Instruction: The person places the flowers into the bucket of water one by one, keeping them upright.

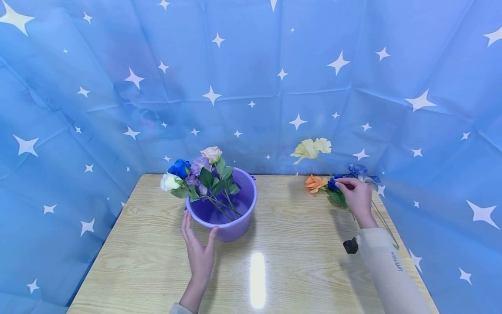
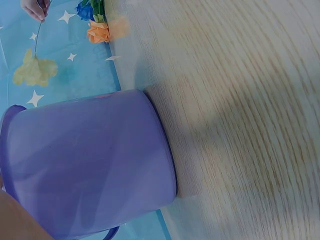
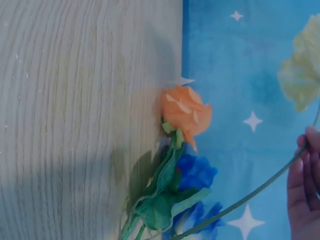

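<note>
My right hand (image 1: 357, 200) pinches the thin green stem (image 3: 250, 195) of a pale yellow flower (image 1: 310, 149), raised above the table's far right side. Just below it lie an orange rose (image 1: 315, 183) and blue flowers (image 3: 196, 171) with green leaves. At the purple bucket (image 1: 235, 231), my left hand (image 1: 200, 255) spreads its fingers along the outer wall, with the thumb at the front rim. Inside the bucket lean a blue rose (image 1: 179, 168), a white rose (image 1: 170, 182), a pale pink rose (image 1: 211, 154) and purple blooms (image 1: 201, 165), their heads over the left and back rim.
A long green stem (image 1: 386, 223) runs along the right edge of the wooden table (image 1: 282, 226). A blue star-patterned cloth (image 1: 251, 65) hangs behind the table and at both sides. Light glares on the front middle of the tabletop.
</note>
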A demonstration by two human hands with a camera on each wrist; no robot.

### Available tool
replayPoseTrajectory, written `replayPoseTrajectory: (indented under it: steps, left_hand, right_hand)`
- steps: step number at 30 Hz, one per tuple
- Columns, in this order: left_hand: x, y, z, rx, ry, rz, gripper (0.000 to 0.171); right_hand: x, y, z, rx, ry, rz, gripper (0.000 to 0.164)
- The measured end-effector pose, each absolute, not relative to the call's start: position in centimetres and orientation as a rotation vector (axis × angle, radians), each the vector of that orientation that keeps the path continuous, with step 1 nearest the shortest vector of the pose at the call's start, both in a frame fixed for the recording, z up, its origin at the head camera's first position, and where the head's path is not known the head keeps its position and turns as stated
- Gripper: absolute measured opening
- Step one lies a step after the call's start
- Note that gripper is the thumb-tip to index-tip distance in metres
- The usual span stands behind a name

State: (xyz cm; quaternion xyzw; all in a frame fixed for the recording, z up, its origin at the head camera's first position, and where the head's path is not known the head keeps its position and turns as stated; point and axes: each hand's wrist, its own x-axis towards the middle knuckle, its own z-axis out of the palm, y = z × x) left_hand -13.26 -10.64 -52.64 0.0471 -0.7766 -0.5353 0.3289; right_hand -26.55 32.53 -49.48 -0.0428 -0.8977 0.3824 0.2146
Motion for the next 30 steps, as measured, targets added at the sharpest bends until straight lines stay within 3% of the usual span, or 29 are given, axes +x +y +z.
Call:
replayPoseTrajectory:
  steps: [30]
  left_hand:
    - [-13.3,-10.7,-52.7,0.127,-2.041,-1.412,0.085]
  right_hand:
    - [-26.2,28.4,-48.4,0.119,-2.419,1.128,0.014]
